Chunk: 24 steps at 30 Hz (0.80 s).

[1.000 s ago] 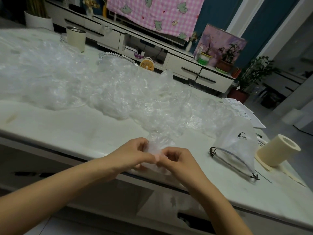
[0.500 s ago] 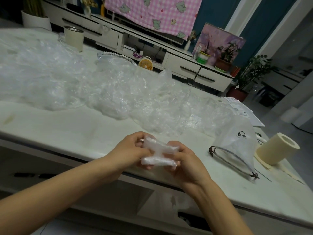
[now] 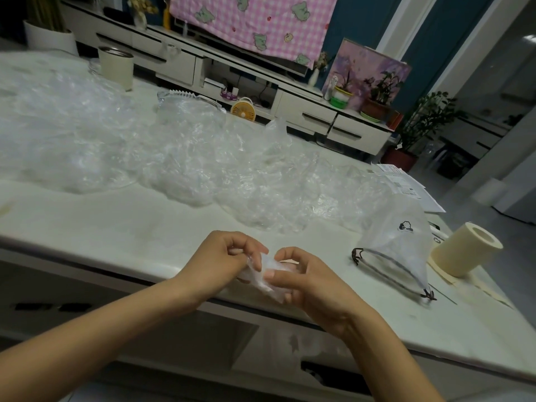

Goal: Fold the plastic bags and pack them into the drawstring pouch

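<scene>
Crumpled clear plastic bags [image 3: 174, 158] lie in a long heap across the pale table [image 3: 101, 227], well beyond the fingers and stretching far to their left. A cream canister [image 3: 116, 68] stands behind the heap's left part, much farther off than anything the hands touch.

Near the table's front edge the left hand [image 3: 223, 262] has its fingers [image 3: 246, 245] curled inward, pinching the left end of a small folded plastic bag [image 3: 265, 275]. This bag is a compact, whitish wad held between the two hands, just above the table edge and apart from the heap. The right hand [image 3: 316, 288] grips its other end: the thumb [image 3: 277, 274] presses on the near face, the index finger arches over the top, and the remaining fingers curl beneath. The fingertips of both hands almost meet over the wad.

To the right of the right-hand fingers, near but not touching, the drawstring pouch [image 3: 400, 245] lies on the table, translucent, its dark-corded mouth facing the hands and gaping. Just beyond the pouch, farther right, a cream roll of tape [image 3: 467, 250] rests on its side. Printed papers [image 3: 406, 187] lie behind the pouch.
</scene>
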Each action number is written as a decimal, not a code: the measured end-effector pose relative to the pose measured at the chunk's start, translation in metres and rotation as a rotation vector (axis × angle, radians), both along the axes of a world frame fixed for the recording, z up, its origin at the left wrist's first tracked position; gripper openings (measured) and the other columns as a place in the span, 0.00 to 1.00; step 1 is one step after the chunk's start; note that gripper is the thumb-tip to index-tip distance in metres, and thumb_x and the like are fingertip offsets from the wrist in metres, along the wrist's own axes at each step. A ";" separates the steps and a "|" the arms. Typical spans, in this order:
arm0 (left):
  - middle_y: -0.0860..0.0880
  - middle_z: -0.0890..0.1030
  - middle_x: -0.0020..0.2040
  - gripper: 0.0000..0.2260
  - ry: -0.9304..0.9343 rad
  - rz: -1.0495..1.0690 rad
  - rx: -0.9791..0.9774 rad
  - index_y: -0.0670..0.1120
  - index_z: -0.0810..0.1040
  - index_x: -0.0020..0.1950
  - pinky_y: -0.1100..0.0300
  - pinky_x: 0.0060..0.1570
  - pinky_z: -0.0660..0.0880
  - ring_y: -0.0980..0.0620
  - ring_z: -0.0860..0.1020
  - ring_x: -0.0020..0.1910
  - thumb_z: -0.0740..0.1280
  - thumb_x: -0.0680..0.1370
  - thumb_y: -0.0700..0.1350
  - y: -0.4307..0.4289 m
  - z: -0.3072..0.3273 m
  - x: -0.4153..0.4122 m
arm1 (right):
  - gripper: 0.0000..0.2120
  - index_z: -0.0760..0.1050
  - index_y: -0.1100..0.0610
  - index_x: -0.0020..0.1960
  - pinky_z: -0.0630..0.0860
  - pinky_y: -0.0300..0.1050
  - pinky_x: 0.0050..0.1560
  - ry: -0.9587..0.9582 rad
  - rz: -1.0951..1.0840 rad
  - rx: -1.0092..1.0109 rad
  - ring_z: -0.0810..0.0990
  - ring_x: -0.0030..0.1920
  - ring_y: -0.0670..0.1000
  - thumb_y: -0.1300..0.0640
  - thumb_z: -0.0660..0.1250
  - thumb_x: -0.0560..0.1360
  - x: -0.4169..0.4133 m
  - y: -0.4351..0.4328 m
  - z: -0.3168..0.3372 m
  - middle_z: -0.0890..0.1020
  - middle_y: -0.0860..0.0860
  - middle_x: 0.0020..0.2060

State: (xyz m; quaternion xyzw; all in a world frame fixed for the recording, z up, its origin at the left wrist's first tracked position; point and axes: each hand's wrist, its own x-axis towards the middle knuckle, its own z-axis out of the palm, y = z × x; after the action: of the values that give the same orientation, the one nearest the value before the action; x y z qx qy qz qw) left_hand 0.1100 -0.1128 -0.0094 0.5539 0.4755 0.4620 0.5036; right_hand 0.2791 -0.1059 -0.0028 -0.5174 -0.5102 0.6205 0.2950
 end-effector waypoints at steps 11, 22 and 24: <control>0.49 0.80 0.37 0.13 0.221 -0.092 0.036 0.50 0.79 0.35 0.69 0.35 0.70 0.58 0.75 0.33 0.67 0.71 0.33 0.005 0.002 -0.002 | 0.09 0.80 0.57 0.50 0.78 0.44 0.42 -0.184 0.008 0.151 0.80 0.44 0.51 0.54 0.69 0.74 0.003 -0.007 0.006 0.82 0.55 0.46; 0.47 0.82 0.34 0.09 -0.052 -0.118 -0.167 0.41 0.83 0.40 0.65 0.37 0.76 0.53 0.79 0.34 0.64 0.74 0.33 0.013 0.005 0.014 | 0.09 0.83 0.59 0.47 0.77 0.44 0.51 -0.158 0.025 0.323 0.81 0.48 0.53 0.61 0.75 0.67 0.015 -0.010 0.010 0.84 0.54 0.47; 0.44 0.82 0.38 0.08 -0.126 -0.144 -0.219 0.36 0.82 0.45 0.61 0.41 0.77 0.51 0.80 0.37 0.63 0.76 0.37 0.013 0.004 0.022 | 0.08 0.83 0.59 0.48 0.78 0.38 0.47 -0.030 -0.075 0.323 0.82 0.46 0.48 0.64 0.72 0.69 0.016 -0.011 0.009 0.85 0.51 0.46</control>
State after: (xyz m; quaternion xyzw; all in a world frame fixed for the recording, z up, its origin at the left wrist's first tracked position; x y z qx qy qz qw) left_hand 0.1320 -0.1001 -0.0057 0.4982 0.4497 0.4038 0.6217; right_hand 0.2951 -0.1166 0.0057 -0.4911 -0.5881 0.5111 0.3896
